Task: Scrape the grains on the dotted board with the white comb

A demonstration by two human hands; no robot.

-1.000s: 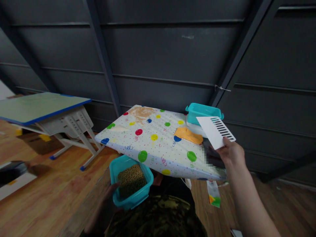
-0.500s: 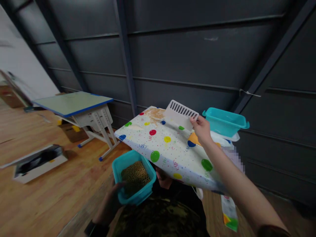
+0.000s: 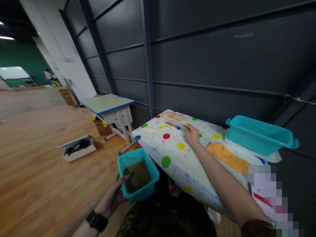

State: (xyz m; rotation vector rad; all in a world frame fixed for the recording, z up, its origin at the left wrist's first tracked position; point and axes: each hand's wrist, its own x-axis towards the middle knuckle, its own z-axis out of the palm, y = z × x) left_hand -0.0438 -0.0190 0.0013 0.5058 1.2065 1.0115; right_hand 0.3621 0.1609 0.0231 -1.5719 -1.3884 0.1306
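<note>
My left hand (image 3: 116, 192) grips the near left rim of a turquoise plastic bin (image 3: 154, 179), its thumb over the edge. Brown-green pellets (image 3: 139, 174) lie in the bin, which is held in front of the table's edge. At the far part of the table, my right hand (image 3: 192, 134) is closed on a white slotted litter scoop (image 3: 175, 122). The scoop is seen nearly edge-on, beside a spread of tan granules (image 3: 176, 116) on the balloon-print tablecloth (image 3: 177, 154). Its slots are hidden from this angle.
A second turquoise bin (image 3: 261, 131) stands at the table's right end, on a white lid-like piece. An orange cloth (image 3: 227, 154) lies before it. Leftward are a green-topped desk (image 3: 108, 103) and an open white box (image 3: 80, 149) on the floor. A dark panelled wall (image 3: 209, 59) rises behind.
My right hand has brought the scoop left and down to the granules, turning it edge-on. The view has swung left. My left hand still holds the pellet bin.
</note>
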